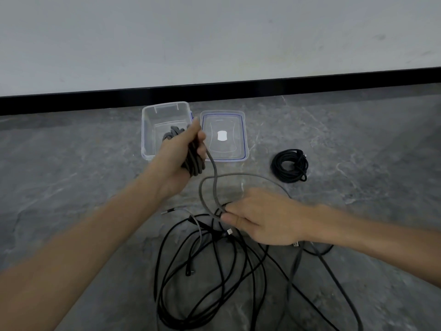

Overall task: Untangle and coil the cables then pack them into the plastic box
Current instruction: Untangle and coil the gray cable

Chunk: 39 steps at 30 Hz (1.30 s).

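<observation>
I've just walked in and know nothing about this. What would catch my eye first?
The left hand grips a half-wound grey cable coil mid-picture, while the right hand pinches its loose strand lower down. A tangle of black cables sprawls over the floor nearest the camera. Further back stands an open clear plastic box, its lid to its right, and a coiled black cable farther right.

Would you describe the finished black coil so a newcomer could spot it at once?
Find the clear box by the wall, with its lid to the right. Further right lies the black coil, alone on the floor: neatly wound, unlike the loose tangle nearby.
</observation>
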Tool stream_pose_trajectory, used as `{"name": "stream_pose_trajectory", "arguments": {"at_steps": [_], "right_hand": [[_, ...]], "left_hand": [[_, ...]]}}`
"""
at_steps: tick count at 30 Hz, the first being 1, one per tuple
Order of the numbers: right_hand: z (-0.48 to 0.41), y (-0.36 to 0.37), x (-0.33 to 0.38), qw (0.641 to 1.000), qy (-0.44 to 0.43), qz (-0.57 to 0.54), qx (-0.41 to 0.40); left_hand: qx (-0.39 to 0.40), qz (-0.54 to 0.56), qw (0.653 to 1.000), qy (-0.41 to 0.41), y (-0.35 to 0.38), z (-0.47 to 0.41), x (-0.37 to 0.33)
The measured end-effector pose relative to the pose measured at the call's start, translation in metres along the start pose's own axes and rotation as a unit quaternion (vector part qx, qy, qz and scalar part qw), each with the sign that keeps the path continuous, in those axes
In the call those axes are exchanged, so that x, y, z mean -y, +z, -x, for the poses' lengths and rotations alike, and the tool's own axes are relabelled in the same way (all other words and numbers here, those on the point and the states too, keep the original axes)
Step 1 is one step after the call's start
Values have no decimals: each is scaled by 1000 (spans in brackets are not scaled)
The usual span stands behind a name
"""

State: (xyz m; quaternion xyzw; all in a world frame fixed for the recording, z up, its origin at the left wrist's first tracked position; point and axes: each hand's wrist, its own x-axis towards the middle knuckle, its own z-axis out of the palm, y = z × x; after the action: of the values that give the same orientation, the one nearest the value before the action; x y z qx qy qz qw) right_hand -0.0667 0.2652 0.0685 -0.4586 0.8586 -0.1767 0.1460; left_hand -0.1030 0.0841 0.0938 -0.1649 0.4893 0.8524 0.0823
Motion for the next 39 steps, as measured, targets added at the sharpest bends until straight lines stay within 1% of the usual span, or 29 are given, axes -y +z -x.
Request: {"name": "stream_pose_trajectory", "arguments": {"at_steps": [3, 7, 13, 15, 16, 19, 20, 22, 24, 26, 28, 30, 33, 35, 37, 39], "right_hand": [[2, 0, -7, 999, 42, -23, 22], [2, -3, -4, 996, 52, 17, 67], [-6, -4, 12, 991, -7, 66, 120], [-8, -3, 18, 990, -37, 73, 116], [-8, -6, 20, 991, -45, 68, 108], [-6, -20, 20, 994, -40, 59, 80], [-5, -26, 18, 995, -38, 60, 68], [-4, -33, 14, 997, -46, 52, 29], [-8, -39, 10, 997, -67, 38, -25], [-13, -45, 1, 994, -79, 17, -77], [-15, -52, -8, 990, -84, -7, -114], [-15, -54, -13, 987, -95, -10, -127], [-15, -52, -12, 980, -119, -18, -157], [-16, -53, -13, 976, -119, -16, -183], [-17, -54, -17, 973, -107, 1, -207], [-17, -54, -22, 971, -103, 7, -217]], "left_hand": [[15, 62, 998, -5, 1, 3, -5], [33, 77, 996, -2, 8, 9, -3], [43, 172, 984, 8, 22, 10, -4], [25, 173, 984, 24, 24, 8, -4], [12, 147, 988, 35, 22, 7, -3], [-20, -13, 996, 82, 9, 6, 7], [-18, -61, 993, 95, 3, 6, 11], [12, -145, 983, 108, -8, 8, 19], [51, -235, 964, 113, -13, 12, 24], [82, -333, 931, 124, -12, 18, 27], [93, -410, 896, 141, -7, 25, 27], [94, -431, 889, 127, -2, 31, 25], [163, -438, 881, 81, -5, 30, 27], [200, -397, 895, 49, -8, 30, 30], [222, -357, 905, 66, -10, 28, 31], [249, -354, 896, 98, -9, 28, 31]]}}
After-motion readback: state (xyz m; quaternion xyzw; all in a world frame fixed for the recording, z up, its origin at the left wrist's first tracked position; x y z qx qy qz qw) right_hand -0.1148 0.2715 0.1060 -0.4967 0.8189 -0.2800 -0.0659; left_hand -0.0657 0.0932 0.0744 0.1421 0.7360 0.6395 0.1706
